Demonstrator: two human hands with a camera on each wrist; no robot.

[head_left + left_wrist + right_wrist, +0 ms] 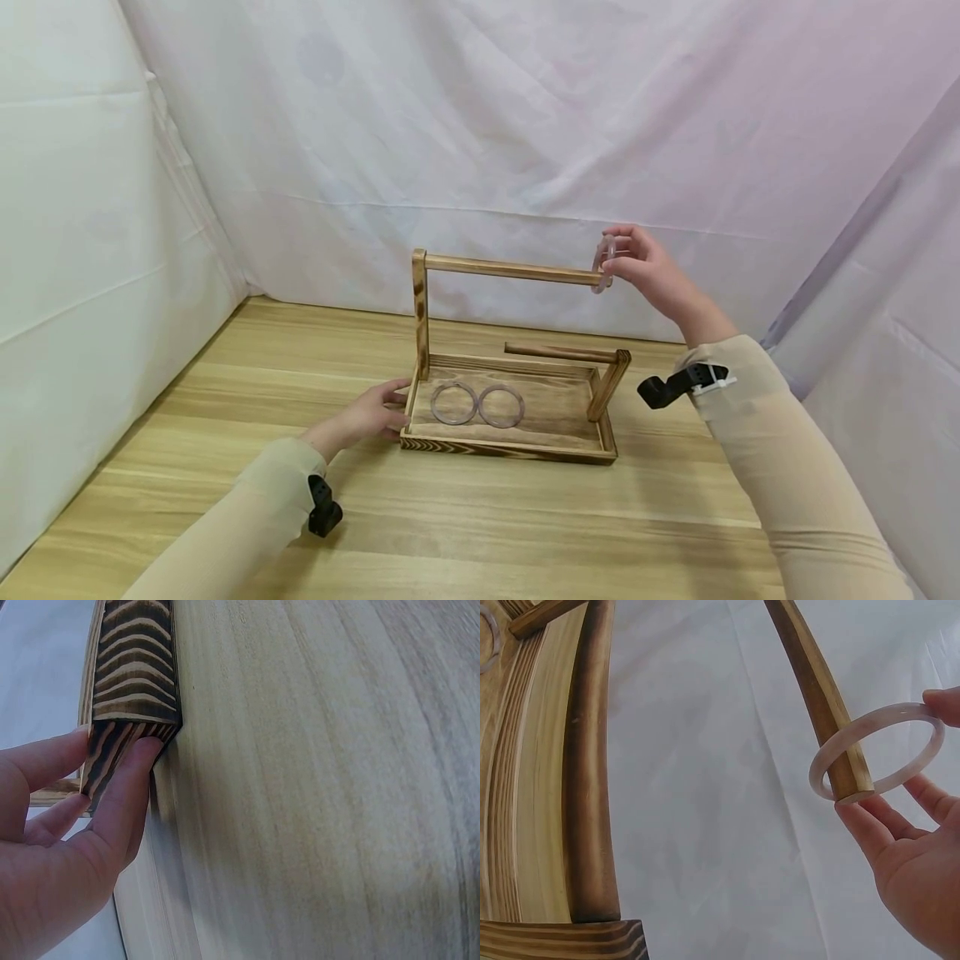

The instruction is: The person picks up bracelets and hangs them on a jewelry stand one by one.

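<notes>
Right hand (651, 271) pinches a pale bangle (877, 754) by its rim, ringed over the upper rod's (510, 269) free end. Bangle appears rigid, smooth, likely brittle; rim grip suits. Left hand (367, 417), fingers straight, braces the wooden rack (510, 446) on the table (450, 517)

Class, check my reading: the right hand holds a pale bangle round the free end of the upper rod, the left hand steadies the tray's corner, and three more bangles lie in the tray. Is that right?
Not quite: the tray holds two bangles, not three, as the head view shows. The rest stands: the right hand holds a pale bangle round the free end of the upper rod, and the left hand steadies the tray's corner.
</notes>
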